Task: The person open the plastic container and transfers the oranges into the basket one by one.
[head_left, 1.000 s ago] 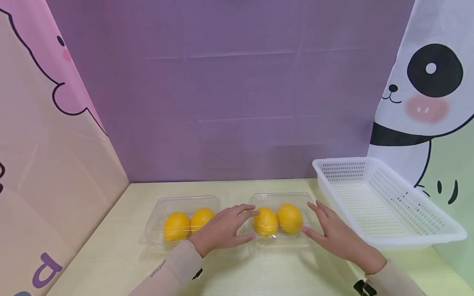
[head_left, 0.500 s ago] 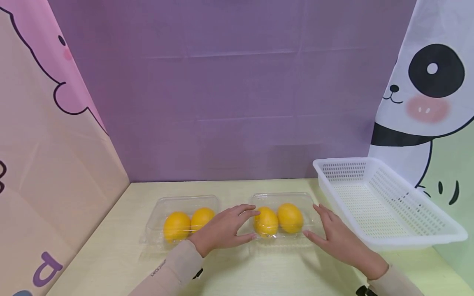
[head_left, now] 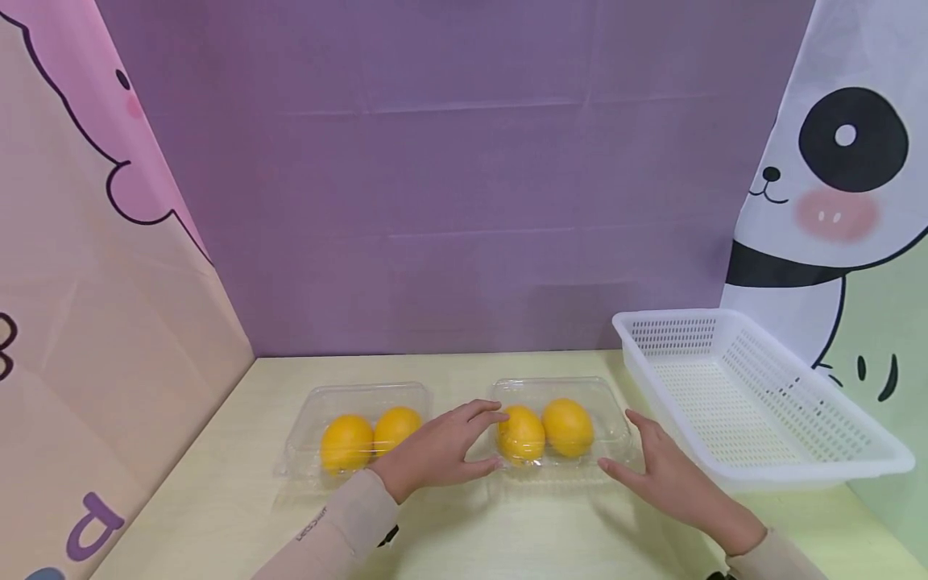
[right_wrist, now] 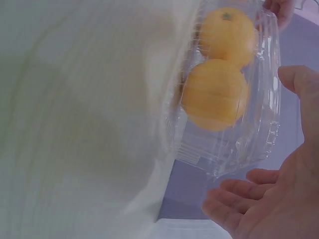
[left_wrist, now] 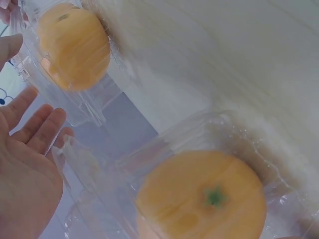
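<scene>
Two clear plastic clamshell boxes stand side by side on the table. The right box contains two oranges; the left box contains two more oranges. My left hand reaches over the left box's right end, fingers loosely extended at the right box's left side; whether they touch it cannot be told. Beyond the right box's other end is my right hand, thumb and fingers spread, holding nothing. In the right wrist view, a gap shows between that hand and the box.
A white perforated plastic basket sits on the right of the pale wooden table, close to my right hand. A purple cloth rises behind the table, and printed cartoon sheets flank it.
My right hand has drawn away slightly to the right and down from the right box, its fingers now lower. The left hand, boxes and oranges have stayed put.
</scene>
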Demonstrator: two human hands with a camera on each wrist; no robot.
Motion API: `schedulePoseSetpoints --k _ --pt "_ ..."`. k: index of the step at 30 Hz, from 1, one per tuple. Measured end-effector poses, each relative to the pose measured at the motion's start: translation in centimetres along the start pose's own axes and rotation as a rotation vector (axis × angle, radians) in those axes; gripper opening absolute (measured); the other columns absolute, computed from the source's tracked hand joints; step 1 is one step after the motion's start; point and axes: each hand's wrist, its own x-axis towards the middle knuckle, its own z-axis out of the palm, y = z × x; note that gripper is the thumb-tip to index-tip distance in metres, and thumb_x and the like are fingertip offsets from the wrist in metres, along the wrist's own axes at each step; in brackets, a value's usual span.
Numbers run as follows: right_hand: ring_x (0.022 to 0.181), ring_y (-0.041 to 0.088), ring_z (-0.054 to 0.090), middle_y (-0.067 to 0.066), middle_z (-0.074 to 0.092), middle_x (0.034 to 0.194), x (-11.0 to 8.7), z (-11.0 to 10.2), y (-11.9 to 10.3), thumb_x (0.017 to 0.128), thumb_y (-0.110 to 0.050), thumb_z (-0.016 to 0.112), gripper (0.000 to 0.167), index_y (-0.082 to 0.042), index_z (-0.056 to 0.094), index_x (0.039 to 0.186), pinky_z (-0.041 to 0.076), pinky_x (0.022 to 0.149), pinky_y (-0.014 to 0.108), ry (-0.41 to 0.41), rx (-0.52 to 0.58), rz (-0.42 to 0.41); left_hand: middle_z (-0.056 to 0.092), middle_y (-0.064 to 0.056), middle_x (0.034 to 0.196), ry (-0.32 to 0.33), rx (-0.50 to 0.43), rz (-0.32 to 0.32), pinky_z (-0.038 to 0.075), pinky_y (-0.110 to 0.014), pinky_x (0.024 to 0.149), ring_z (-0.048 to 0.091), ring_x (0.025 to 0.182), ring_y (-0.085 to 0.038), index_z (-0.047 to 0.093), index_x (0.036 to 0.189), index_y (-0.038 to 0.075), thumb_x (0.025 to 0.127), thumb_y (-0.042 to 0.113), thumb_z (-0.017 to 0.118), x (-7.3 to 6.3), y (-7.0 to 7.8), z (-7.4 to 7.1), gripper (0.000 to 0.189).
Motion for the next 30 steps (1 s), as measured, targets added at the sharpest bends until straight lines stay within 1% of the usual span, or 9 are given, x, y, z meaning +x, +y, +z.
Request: schedulePoseSetpoints --k 3,11,17,23,30 --pt "0.131 0.053 0.041 0.038 0.038 0.145 -0.1 0.0 0.2 0.094 -0.049 0.066 0.092 0.015 0.027 0.147 0.039 0.102 0.066 -0.012 0.03 0.013 0.043 -0.007 0.152 -0.001 -0.018 -0.005 0.042 -0.037 0.109 0.049 0.134 -0.023 0.049 0.146 0.012 0.098 0.041 0.064 0.0 0.0 0.0 0.058" --pt "0.131 0.052 0.043 0.036 0.038 0.147 -0.6 -0.1 0.7 0.094 -0.05 0.066 0.091 0.012 0.026 0.147 0.039 0.102 0.065 -0.063 0.082 0.063 0.041 -0.007 0.153 -0.007 -0.065 -0.016 0.044 -0.035 0.107 0.05 0.132 -0.022 0.048 0.146 0.012 0.097 0.04 0.065 0.0 0.1 0.1 0.059" --pt "0.131 0.052 0.043 0.037 0.038 0.147 -0.7 0.0 1.1 0.094 -0.05 0.065 0.089 0.01 0.025 0.146 0.041 0.101 0.064 -0.107 0.124 0.103 0.04 -0.007 0.153 -0.007 -0.074 -0.022 0.044 -0.034 0.107 0.051 0.132 -0.023 0.048 0.146 0.012 0.097 0.04 0.065 0.0 0.1 0.1 0.059" --pt "0.132 0.052 0.042 0.04 0.037 0.145 -0.8 0.3 1.3 0.094 -0.047 0.066 0.087 0.01 0.026 0.145 0.039 0.103 0.064 -0.107 0.172 0.125 0.04 -0.007 0.153 -0.02 -0.083 -0.035 0.044 -0.035 0.107 0.05 0.133 -0.023 0.047 0.147 0.012 0.097 0.039 0.065 0.0 0.2 0.0 0.059" --pt "0.134 0.051 0.04 0.04 0.039 0.144 -0.7 0.8 1.6 0.095 -0.043 0.067 0.082 0.011 0.027 0.143 0.039 0.105 0.061 -0.087 0.22 0.153 0.04 -0.008 0.153 -0.01 -0.092 -0.029 0.044 -0.034 0.108 0.049 0.134 -0.023 0.048 0.146 0.011 0.097 0.038 0.066 0.0 0.2 0.0 0.059"
